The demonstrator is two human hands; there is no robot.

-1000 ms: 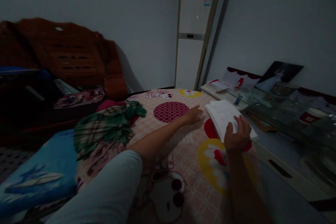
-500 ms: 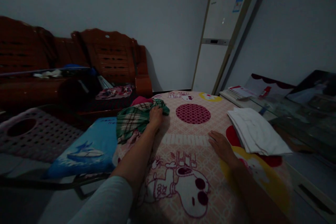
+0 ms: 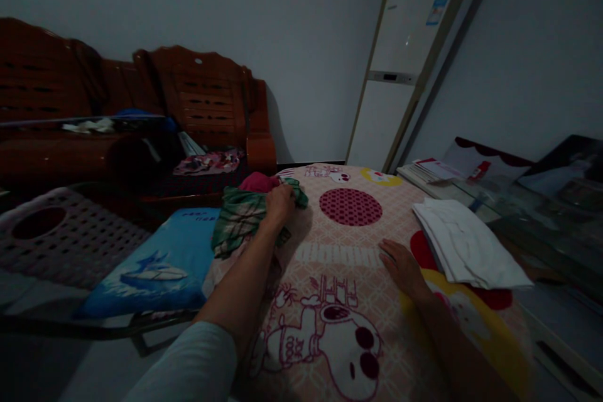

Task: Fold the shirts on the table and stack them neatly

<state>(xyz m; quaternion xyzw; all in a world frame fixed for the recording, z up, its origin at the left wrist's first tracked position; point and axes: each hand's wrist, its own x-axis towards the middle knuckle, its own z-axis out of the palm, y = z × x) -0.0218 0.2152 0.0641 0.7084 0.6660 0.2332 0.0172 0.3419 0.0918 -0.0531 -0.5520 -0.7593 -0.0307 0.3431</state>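
Fingers curled, my left hand [image 3: 281, 204] grips a green plaid garment [image 3: 242, 217] bunched at the left edge of the round table. A crumpled pink-red cloth [image 3: 259, 182] lies just behind it. My right hand [image 3: 402, 269] rests palm down on the patterned tablecloth [image 3: 336, 276], fingers stretched out and holding nothing. To its right is a folded white garment [image 3: 466, 242], apart from the hand.
Left of the table, a chair [image 3: 94, 226] carries a blue cushion [image 3: 160, 264]. A wooden sofa [image 3: 202, 100] with clothes on it stands behind. At right is a glass-topped surface [image 3: 513, 207] with papers; a tall white air conditioner [image 3: 377, 119] fills the corner.
The green plaid garment has shifted slightly and is bunched more under my left hand, uncovering more of the pink-red cloth. My right hand stays on the tablecloth. The view has turned slightly left.
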